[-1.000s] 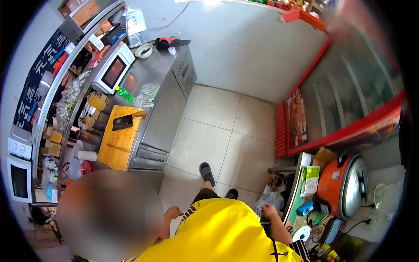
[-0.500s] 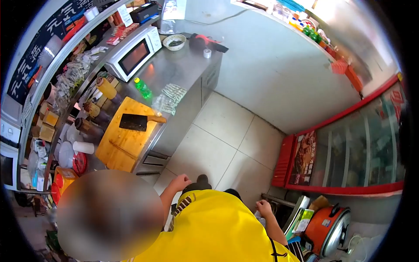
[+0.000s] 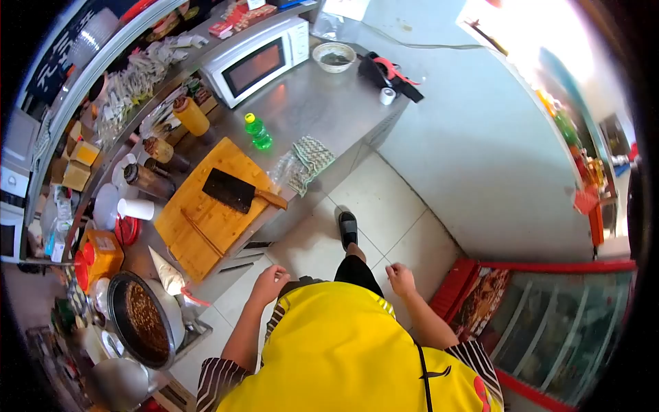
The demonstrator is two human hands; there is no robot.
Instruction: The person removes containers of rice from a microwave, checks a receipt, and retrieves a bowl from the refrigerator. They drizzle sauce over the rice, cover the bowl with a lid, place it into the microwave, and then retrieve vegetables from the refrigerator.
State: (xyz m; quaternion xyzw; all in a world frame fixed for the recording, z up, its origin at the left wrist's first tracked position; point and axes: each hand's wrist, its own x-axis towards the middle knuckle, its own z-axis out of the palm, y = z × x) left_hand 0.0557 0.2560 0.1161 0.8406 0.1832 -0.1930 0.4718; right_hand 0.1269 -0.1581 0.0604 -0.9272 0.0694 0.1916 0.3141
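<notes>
My left hand (image 3: pixel 270 283) hangs in front of the yellow apron (image 3: pixel 336 343), its fingers loosely curled with nothing visible in them. It is nearest the counter's front edge, below the wooden cutting board (image 3: pixel 199 226). On that board lie a cleaver (image 3: pixel 230 190), its wooden handle reaching past the board's edge, and a pair of chopsticks (image 3: pixel 200 232). To the other side, my right hand (image 3: pixel 400 279) is held over the floor, also empty and curled in. Neither hand touches anything. One foot in a black shoe (image 3: pixel 348 230) is stretched forward on the tiles.
On the steel counter (image 3: pixel 302 103) stand a microwave (image 3: pixel 257 63), a green bottle (image 3: pixel 258 132), a patterned cloth (image 3: pixel 312 163) and a bowl (image 3: pixel 334 58). A large pot of brown food (image 3: pixel 145 319) is at lower left. A red-framed glass-door fridge (image 3: pixel 549 329) is at right.
My view has shifted forward, closer to the wall, and a foot has stepped out. The blurred round shape at lower left has gone, uncovering the pot. Both hands stay empty.
</notes>
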